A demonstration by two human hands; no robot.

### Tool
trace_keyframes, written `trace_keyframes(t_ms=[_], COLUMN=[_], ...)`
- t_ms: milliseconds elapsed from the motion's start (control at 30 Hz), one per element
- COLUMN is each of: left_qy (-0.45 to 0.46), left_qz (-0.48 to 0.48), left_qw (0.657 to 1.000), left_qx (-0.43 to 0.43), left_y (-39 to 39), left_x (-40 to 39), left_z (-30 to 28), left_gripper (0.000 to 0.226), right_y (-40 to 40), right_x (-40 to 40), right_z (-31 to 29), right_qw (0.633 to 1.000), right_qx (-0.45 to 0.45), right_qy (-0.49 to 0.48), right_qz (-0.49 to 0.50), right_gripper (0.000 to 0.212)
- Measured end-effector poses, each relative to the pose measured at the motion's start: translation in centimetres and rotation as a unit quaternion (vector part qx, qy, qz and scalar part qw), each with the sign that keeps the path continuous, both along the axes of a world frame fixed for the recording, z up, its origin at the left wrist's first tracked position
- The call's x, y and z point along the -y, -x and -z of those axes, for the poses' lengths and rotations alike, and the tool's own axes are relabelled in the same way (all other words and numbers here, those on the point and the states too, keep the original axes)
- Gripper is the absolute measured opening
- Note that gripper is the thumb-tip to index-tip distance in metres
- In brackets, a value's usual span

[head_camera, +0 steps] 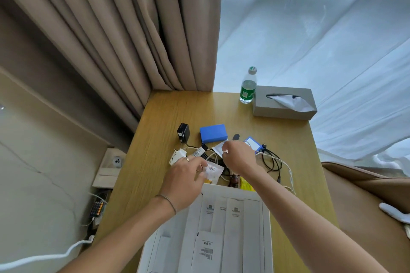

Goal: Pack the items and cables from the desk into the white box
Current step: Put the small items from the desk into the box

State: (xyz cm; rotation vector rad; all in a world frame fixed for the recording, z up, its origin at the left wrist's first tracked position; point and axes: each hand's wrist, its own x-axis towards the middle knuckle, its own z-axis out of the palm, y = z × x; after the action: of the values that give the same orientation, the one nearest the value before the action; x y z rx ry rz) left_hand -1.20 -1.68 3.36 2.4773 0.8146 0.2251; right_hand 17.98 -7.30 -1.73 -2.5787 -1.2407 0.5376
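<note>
Blue box (213, 132), black charger (183, 132), green-labelled bottle (248, 87), grey tissue box (284, 103), wood-grain desk (177, 108).

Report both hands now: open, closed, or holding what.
Left hand: pinching a small white packet.
Right hand: pinching a small white paper piece.

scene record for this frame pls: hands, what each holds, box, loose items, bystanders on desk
left hand: pinching a small white packet
right hand: pinching a white slip
white box: near desk edge, open, paper inserts inside
loose items: black adapter, blue box, white plug, tangled black and white cables
bystanders: water bottle, grey tissue box at far right
surface: wooden desk
</note>
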Motion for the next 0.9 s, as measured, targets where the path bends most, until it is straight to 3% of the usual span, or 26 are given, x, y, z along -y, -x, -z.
trace_keyframes(t_ms=[200,433,567,767,900], left_qy=[0.0,0.014,0.034,0.116,0.158], left_qz=[-0.026,-0.041,-0.043,-0.066,-0.074], left_qw=[0.998,0.995,0.992,0.977,0.959], left_qx=[-0.06,-0.095,-0.117,-0.165,-0.224], left_y=[-0.6,-0.6,-1.3,-3.9,-5.7], left_x=[-2.1,-2.5,-2.9,-3.8,-4.2], left_z=[0.5,1.3,1.6,2.9,4.9], left_gripper=[0.025,0.022,0.023,0.021,0.019], right_y=[-1.4,-2.0,-1.5,-2.2,-3.2], right_x=[-3.1,-4.1,-4.5,-3.7,-2.4], right_z=[3.8,5.9,5.9,4.8,3.6], right_qw=[0.995,0.99,0.983,0.994,1.0], right_qx=[0.02,0.055,0.091,0.07,0.002], right_qy=[0.08,0.126,0.156,0.064,-0.006], right_qz=[-0.06,-0.018,-0.046,-0.063,-0.007], right_gripper=[0.03,0.037,0.038,0.02,0.038])
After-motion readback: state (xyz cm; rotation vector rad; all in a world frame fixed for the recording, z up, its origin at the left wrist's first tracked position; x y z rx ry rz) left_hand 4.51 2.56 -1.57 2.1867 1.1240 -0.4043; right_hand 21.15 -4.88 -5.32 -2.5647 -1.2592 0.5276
